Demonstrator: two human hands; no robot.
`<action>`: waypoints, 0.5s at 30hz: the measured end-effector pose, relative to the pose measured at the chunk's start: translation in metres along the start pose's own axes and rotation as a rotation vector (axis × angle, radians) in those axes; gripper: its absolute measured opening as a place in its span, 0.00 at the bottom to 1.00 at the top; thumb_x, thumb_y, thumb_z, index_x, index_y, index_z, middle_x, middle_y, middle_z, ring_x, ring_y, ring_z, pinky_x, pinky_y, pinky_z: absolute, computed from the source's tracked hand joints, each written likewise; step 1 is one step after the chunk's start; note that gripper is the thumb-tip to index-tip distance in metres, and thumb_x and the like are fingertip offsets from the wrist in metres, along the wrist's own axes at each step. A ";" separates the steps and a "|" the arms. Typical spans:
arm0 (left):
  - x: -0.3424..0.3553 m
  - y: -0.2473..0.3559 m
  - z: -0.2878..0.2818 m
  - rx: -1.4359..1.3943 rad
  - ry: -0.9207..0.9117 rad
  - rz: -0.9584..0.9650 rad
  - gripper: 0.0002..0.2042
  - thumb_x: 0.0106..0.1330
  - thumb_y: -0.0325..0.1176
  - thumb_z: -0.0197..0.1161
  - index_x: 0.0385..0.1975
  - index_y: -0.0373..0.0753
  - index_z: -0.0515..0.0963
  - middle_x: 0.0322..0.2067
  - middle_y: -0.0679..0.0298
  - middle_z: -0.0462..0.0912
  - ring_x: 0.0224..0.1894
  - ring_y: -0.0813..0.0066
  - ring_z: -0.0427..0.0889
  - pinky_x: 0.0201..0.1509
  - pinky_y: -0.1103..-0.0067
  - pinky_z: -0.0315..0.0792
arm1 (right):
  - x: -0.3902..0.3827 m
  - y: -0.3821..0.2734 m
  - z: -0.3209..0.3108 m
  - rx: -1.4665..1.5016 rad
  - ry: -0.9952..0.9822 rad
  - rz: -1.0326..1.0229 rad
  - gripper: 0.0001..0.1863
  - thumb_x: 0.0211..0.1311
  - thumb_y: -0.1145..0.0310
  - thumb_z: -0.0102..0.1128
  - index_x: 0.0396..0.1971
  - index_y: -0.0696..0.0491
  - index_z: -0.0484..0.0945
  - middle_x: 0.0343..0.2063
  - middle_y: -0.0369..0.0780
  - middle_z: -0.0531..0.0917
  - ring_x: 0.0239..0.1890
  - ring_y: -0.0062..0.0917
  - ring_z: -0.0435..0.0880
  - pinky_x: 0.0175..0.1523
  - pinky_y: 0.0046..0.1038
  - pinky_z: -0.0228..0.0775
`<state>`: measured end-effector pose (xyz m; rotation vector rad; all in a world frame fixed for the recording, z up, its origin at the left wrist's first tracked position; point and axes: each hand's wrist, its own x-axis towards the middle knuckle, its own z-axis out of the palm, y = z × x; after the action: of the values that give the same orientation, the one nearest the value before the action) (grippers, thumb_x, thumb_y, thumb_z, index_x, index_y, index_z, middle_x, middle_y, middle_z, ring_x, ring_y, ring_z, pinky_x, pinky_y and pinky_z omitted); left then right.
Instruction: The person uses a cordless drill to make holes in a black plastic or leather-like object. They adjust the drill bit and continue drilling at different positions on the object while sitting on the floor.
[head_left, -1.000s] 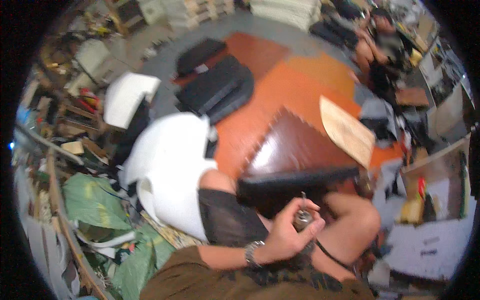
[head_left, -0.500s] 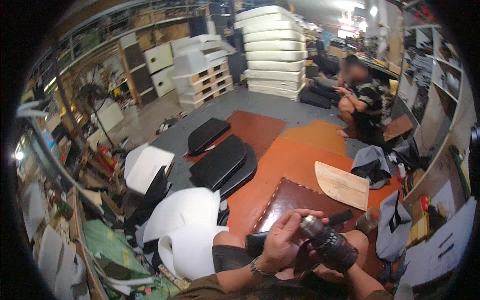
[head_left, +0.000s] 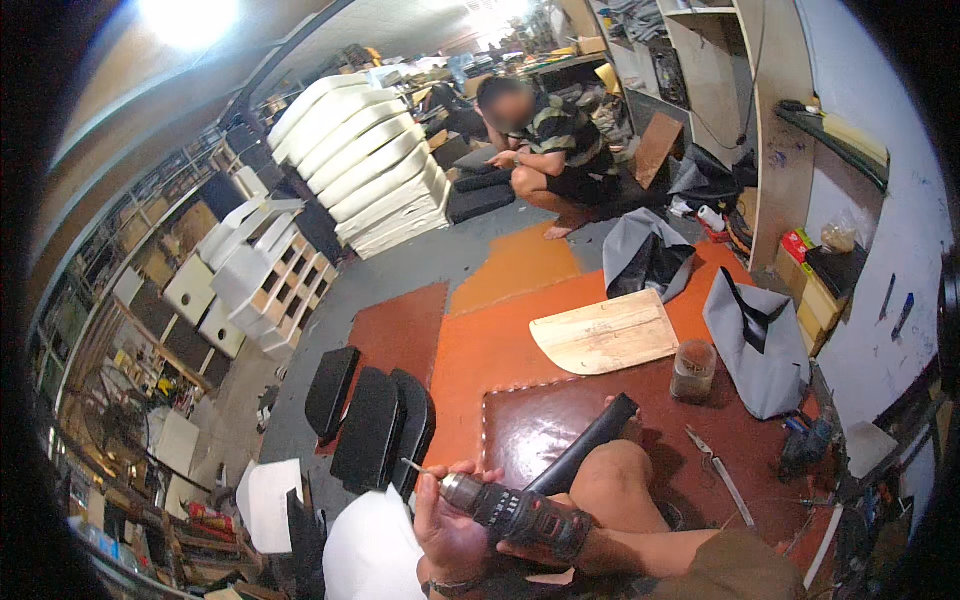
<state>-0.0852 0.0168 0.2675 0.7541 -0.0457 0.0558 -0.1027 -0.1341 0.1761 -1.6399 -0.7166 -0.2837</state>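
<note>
A dark cordless drill [head_left: 530, 520] with a metal chuck is held over my lap, pointing left. My left hand [head_left: 450, 535] is closed at the front of the chuck, thumb and fingers pinching around a thin drill bit [head_left: 411, 465] whose tip sticks out beyond them. My right hand [head_left: 590, 549] grips the drill from behind and below; the drill's body hides most of its fingers. A long black piece [head_left: 588, 442], seen nearly edge-on, slants across my legs just beyond the drill.
Black padded panels [head_left: 368, 430] and white foam [head_left: 372, 550] lie left. Ahead are a wooden panel [head_left: 605, 335], clear jar [head_left: 693, 370] and grey cover pieces [head_left: 757, 340]; scissors [head_left: 705, 450] lie right. A person [head_left: 550, 145] squats beyond, near stacked white cushions [head_left: 365, 165].
My view has swung right and tilted. The drill has turned to point left, with its bit now showing between my left fingers. My right hand still grips the drill.
</note>
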 end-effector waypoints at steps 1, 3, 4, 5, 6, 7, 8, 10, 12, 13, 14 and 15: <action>0.006 -0.003 0.002 0.018 -0.009 0.006 0.14 0.82 0.46 0.53 0.51 0.44 0.79 0.46 0.53 0.87 0.47 0.48 0.89 0.67 0.45 0.74 | -0.001 0.003 -0.004 0.126 -0.022 0.085 0.22 0.62 0.66 0.79 0.51 0.57 0.80 0.41 0.43 0.87 0.42 0.30 0.90 0.49 0.32 0.83; 0.017 -0.007 0.007 0.039 -0.021 0.003 0.15 0.82 0.47 0.53 0.51 0.44 0.79 0.47 0.54 0.87 0.46 0.49 0.89 0.67 0.45 0.74 | -0.001 0.009 -0.004 0.219 -0.016 0.198 0.26 0.63 0.56 0.77 0.54 0.56 0.80 0.44 0.42 0.87 0.47 0.30 0.89 0.54 0.33 0.83; 0.022 -0.010 0.009 0.014 -0.041 -0.009 0.15 0.81 0.47 0.53 0.51 0.44 0.79 0.47 0.54 0.87 0.46 0.49 0.89 0.67 0.45 0.74 | -0.001 0.012 -0.004 0.290 -0.008 0.243 0.27 0.62 0.56 0.77 0.54 0.55 0.80 0.45 0.42 0.88 0.48 0.30 0.89 0.55 0.33 0.83; 0.025 -0.012 0.011 0.045 -0.031 -0.002 0.15 0.82 0.47 0.53 0.51 0.43 0.78 0.47 0.54 0.87 0.46 0.49 0.89 0.67 0.45 0.74 | -0.001 0.015 -0.002 0.361 0.004 0.287 0.27 0.62 0.55 0.77 0.55 0.55 0.80 0.46 0.41 0.88 0.49 0.30 0.89 0.56 0.34 0.83; 0.026 -0.014 0.013 0.045 -0.039 -0.006 0.15 0.82 0.47 0.53 0.51 0.43 0.78 0.47 0.54 0.87 0.46 0.49 0.89 0.67 0.45 0.73 | -0.001 0.018 0.000 0.456 0.021 0.319 0.26 0.61 0.57 0.77 0.55 0.55 0.80 0.46 0.41 0.88 0.49 0.30 0.89 0.55 0.34 0.83; 0.028 -0.016 0.015 0.024 -0.046 0.004 0.15 0.82 0.47 0.53 0.51 0.42 0.78 0.47 0.53 0.87 0.47 0.49 0.89 0.68 0.44 0.73 | -0.001 0.020 0.001 0.549 0.037 0.349 0.26 0.61 0.60 0.78 0.54 0.56 0.81 0.46 0.41 0.88 0.48 0.30 0.89 0.55 0.34 0.83; 0.028 -0.018 0.015 0.081 -0.044 0.014 0.16 0.82 0.48 0.52 0.52 0.42 0.77 0.47 0.53 0.87 0.46 0.49 0.89 0.68 0.44 0.73 | 0.000 0.022 0.002 0.648 0.052 0.385 0.25 0.60 0.63 0.78 0.54 0.56 0.81 0.45 0.41 0.88 0.48 0.30 0.89 0.55 0.34 0.83; 0.026 -0.021 0.014 0.121 -0.044 0.043 0.17 0.82 0.49 0.51 0.52 0.41 0.77 0.46 0.53 0.87 0.46 0.50 0.89 0.69 0.44 0.72 | 0.001 0.024 0.002 0.687 0.077 0.359 0.25 0.58 0.67 0.79 0.54 0.56 0.81 0.46 0.41 0.88 0.48 0.31 0.90 0.54 0.34 0.82; 0.026 -0.016 0.010 0.057 -0.093 0.029 0.19 0.83 0.50 0.49 0.54 0.41 0.77 0.47 0.52 0.87 0.46 0.50 0.89 0.70 0.44 0.71 | 0.001 0.024 -0.003 0.436 0.112 0.138 0.26 0.57 0.69 0.79 0.55 0.56 0.81 0.47 0.42 0.88 0.49 0.31 0.90 0.54 0.34 0.82; 0.026 -0.013 0.007 0.002 -0.131 0.012 0.20 0.83 0.51 0.48 0.54 0.40 0.77 0.48 0.52 0.86 0.46 0.51 0.89 0.71 0.44 0.70 | 0.000 0.023 -0.005 0.324 0.086 0.072 0.27 0.58 0.67 0.79 0.56 0.56 0.80 0.48 0.43 0.87 0.49 0.32 0.90 0.55 0.34 0.83; 0.026 -0.010 0.004 -0.021 -0.141 0.004 0.21 0.84 0.51 0.47 0.55 0.40 0.77 0.49 0.51 0.86 0.46 0.51 0.89 0.72 0.44 0.69 | -0.001 0.023 -0.007 0.213 0.067 0.004 0.28 0.59 0.66 0.78 0.58 0.57 0.79 0.50 0.44 0.87 0.50 0.33 0.89 0.56 0.35 0.83; 0.027 -0.007 0.001 -0.057 -0.167 -0.007 0.22 0.84 0.52 0.46 0.56 0.40 0.77 0.49 0.50 0.86 0.47 0.51 0.88 0.72 0.43 0.68 | -0.003 0.024 -0.008 0.187 0.008 0.027 0.31 0.61 0.62 0.76 0.61 0.58 0.76 0.52 0.46 0.86 0.51 0.34 0.89 0.57 0.36 0.84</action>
<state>-0.0583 0.0121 0.2652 0.7009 -0.2031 -0.0151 -0.0893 -0.1440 0.1571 -1.4689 -0.6931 -0.1979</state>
